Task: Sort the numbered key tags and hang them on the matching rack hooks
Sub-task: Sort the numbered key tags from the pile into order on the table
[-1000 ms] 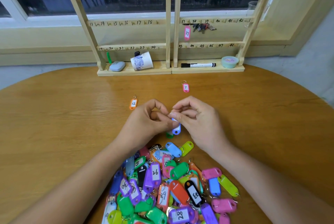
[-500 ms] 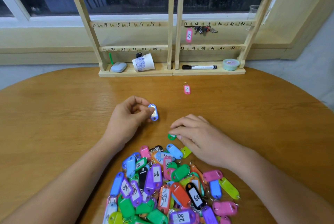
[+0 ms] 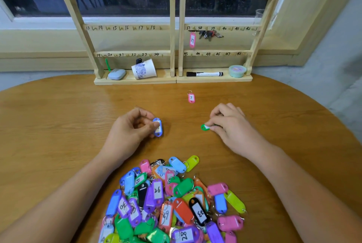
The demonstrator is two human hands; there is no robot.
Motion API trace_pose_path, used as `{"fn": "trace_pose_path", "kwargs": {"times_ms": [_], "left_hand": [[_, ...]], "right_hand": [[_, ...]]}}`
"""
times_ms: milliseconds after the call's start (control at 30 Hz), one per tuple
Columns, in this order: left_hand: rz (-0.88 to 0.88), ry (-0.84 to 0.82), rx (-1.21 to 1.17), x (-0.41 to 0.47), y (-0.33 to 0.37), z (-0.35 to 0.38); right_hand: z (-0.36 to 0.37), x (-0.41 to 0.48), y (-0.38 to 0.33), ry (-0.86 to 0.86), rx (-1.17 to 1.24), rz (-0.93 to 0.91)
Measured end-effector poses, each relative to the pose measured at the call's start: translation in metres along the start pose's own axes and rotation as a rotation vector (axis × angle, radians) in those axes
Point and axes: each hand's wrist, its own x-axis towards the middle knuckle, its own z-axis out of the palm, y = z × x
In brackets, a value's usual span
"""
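My left hand (image 3: 130,130) pinches a blue key tag (image 3: 157,127) between thumb and fingers, just above the table. To its right, my right hand (image 3: 230,125) pinches a green key tag (image 3: 204,127) against the tabletop. A pile of several coloured numbered tags (image 3: 172,201) lies near the front edge between my forearms. One pink tag marked 7 (image 3: 191,97) lies alone farther back. The two wooden racks (image 3: 172,27) with numbered hooks stand at the table's far edge; a pink tag 37 (image 3: 192,40) hangs on the right one.
A bunch of keys (image 3: 209,34) hangs beside the pink tag 37. On the rack bases lie a tipped paper cup (image 3: 144,71), a grey case (image 3: 116,74), a black marker (image 3: 204,74) and a green tape roll (image 3: 237,70). The round wooden table (image 3: 58,125) curves away at both sides.
My hands came apart: the left took the blue tag leftward, the right picked a green tag off the table and carried it to the right. The orange tag 12 is no longer visible.
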Motion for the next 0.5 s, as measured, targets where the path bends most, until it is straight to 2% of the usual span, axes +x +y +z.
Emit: {"fn": "trace_pose_path", "kwargs": {"times_ms": [333, 500], "left_hand": [[0.016, -0.043, 0.03, -0.001, -0.002, -0.001], [0.025, -0.044, 0.056, -0.002, -0.002, 0.0]], "right_hand": [[-0.002, -0.043, 0.007, 0.047, -0.089, -0.132], [-0.01, -0.05, -0.005, 0.141, -0.117, -0.055]]}}
